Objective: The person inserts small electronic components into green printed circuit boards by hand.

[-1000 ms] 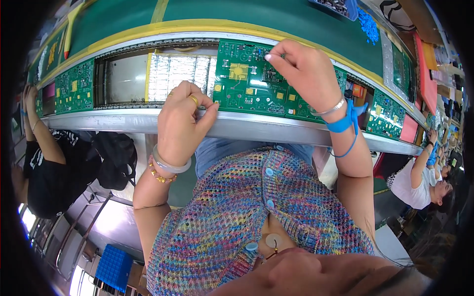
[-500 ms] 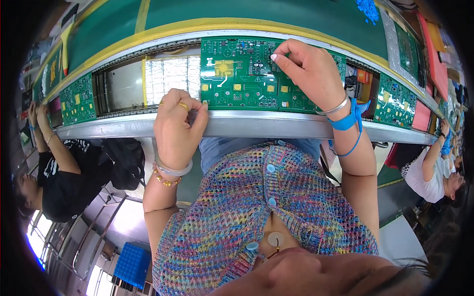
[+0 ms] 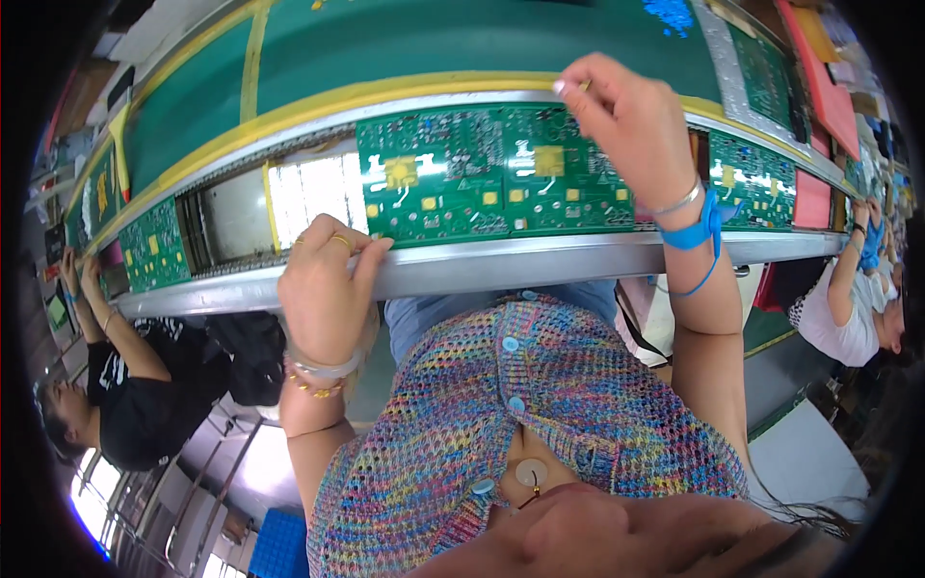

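Note:
A green circuit board (image 3: 462, 207), with yellow square pads and small parts, lies between the metal rails of the line. My left hand (image 3: 328, 289) is closed at its near left corner, the thumb and forefinger touching the edge there. Above the board's far edge hovers my right hand (image 3: 631, 130), its thumb and fingers drawn together near the yellow-taped rail. Whatever the right fingertips may hold is too small to make out. A blue wrist strap (image 3: 699, 222) circles my right wrist.
More circuit boards sit along the line, one at the left (image 3: 154, 246) and one at the right (image 3: 747, 183). Small blue parts (image 3: 670, 14) are heaped on the green bench (image 3: 414, 43). Co-workers sit at both sides. A yellow-handled brush (image 3: 120, 144) lies at far left.
My right hand has lifted from the parts on the board to above its far edge. My left hand stays at the near left corner. The whole view has shifted slightly.

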